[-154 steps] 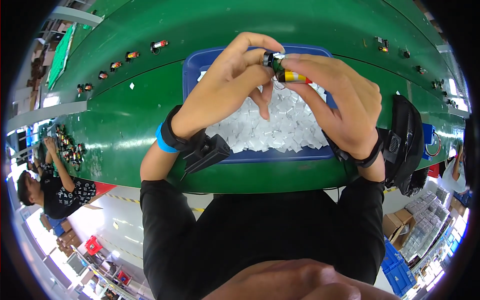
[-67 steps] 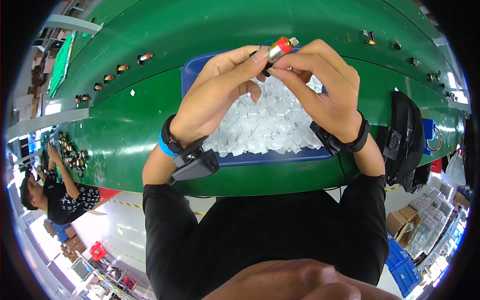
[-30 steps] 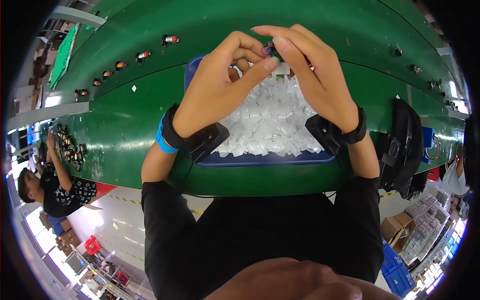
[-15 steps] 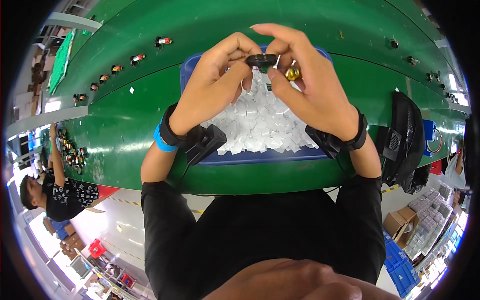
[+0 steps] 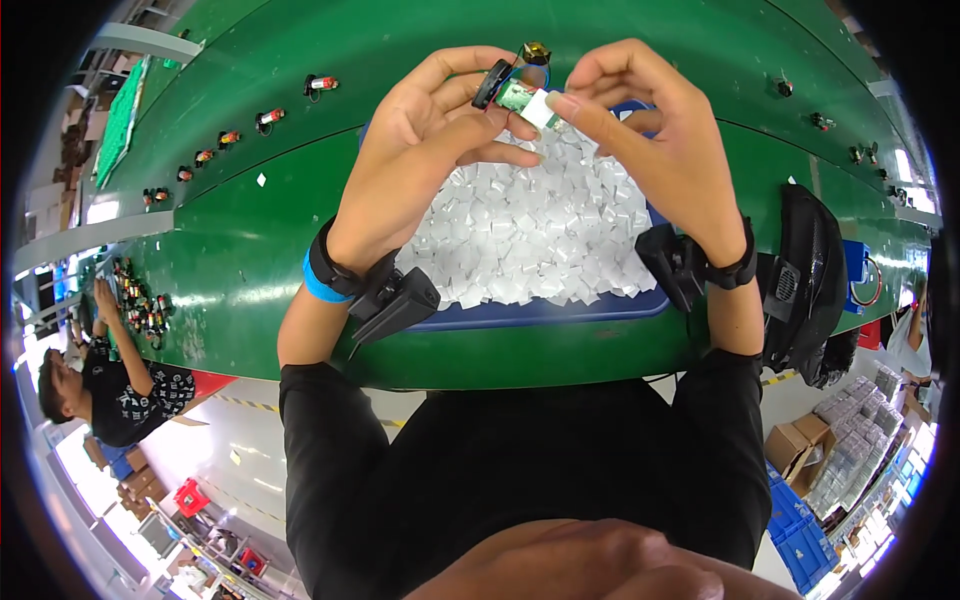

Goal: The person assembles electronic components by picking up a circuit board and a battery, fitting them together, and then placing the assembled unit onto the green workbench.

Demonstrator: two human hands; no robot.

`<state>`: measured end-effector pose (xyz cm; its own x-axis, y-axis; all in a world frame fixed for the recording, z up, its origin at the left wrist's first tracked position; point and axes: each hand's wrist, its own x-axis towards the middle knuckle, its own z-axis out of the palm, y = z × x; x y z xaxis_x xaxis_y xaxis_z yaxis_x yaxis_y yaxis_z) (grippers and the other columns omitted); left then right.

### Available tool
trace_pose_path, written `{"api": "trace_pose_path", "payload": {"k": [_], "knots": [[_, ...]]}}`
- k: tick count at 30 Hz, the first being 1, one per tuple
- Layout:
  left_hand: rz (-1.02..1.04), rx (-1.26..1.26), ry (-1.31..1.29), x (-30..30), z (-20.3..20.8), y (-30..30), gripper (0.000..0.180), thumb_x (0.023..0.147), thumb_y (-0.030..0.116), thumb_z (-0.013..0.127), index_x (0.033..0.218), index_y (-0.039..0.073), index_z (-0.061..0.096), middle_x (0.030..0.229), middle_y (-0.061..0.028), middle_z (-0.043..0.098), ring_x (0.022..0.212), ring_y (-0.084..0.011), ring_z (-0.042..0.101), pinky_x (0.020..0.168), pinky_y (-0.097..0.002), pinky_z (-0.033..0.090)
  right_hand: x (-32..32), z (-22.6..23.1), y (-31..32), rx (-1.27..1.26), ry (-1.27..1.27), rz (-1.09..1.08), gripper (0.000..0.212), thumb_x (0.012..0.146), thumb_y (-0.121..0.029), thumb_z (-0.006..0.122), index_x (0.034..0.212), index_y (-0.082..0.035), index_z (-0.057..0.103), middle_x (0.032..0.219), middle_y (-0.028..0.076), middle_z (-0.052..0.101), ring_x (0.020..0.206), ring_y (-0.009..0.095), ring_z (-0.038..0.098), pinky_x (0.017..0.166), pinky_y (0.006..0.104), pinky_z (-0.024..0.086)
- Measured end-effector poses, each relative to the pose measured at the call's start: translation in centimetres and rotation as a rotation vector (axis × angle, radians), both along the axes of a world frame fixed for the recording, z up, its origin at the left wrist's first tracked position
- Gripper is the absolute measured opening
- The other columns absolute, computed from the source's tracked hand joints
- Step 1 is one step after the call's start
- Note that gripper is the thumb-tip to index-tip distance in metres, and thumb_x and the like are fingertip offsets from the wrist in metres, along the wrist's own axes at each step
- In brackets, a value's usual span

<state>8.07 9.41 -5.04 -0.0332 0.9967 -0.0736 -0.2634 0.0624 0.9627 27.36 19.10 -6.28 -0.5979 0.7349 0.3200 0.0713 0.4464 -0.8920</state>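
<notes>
My left hand (image 5: pixel 425 145) is closed on a small electronic assembly, gripping it near its black round disc (image 5: pixel 492 84). From the disc a green circuit board (image 5: pixel 515 96) sticks out to the right, and a gold-coloured metal part (image 5: pixel 536 53) hangs on thin wires beyond it. A small white square piece (image 5: pixel 539 109) lies against the board's end. My right hand (image 5: pixel 660 130) has its thumb tip on the edge of that square, with the index finger curled close by. Below both hands, a blue tray (image 5: pixel 560 312) holds a heap of similar white pieces (image 5: pixel 530 220).
Several small red-and-silver assemblies (image 5: pixel 320 84) stand along the green table (image 5: pixel 250 230) at the left, with more small parts (image 5: pixel 789 88) far right. A black bag (image 5: pixel 808 280) lies right of the tray. At the left, a co-worker (image 5: pixel 120 390) reaches toward a pile of assemblies (image 5: pixel 145 305).
The assembly has been turned, so its green board now shows, with a white square against it. My right hand has moved right, off the gold-coloured part.
</notes>
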Motion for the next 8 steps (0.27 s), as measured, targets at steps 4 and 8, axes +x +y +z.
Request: {"api": "trace_pose_path", "payload": {"k": [4,8], "knots": [[0.013,0.046,0.065,0.4,-0.4,-0.1,0.041,0.093,-0.005,0.055,0.133,-0.003,0.047,0.121,-0.0152,0.061,0.103,-0.0214,0.066,0.090,-0.0388,0.060,0.2,-0.1,0.0,-0.250,-0.004,0.133,0.019,0.093,-0.013,0.071,0.106,-0.002,0.063,0.095,0.003,0.066,0.087,0.009,0.066,0.061,0.0215,0.053],[-0.005,0.238,0.327,0.4,-1.1,-0.1,0.042,0.095,-0.004,0.056,0.136,-0.001,0.044,0.124,-0.0158,0.060,0.114,-0.0232,0.062,0.093,-0.0386,0.058,0.4,-0.2,0.2,-0.139,-0.084,0.083,0.016,0.095,-0.014,0.068,0.106,-0.003,0.064,0.095,0.003,0.068,0.086,0.010,0.068,0.064,0.0217,0.054]]}}
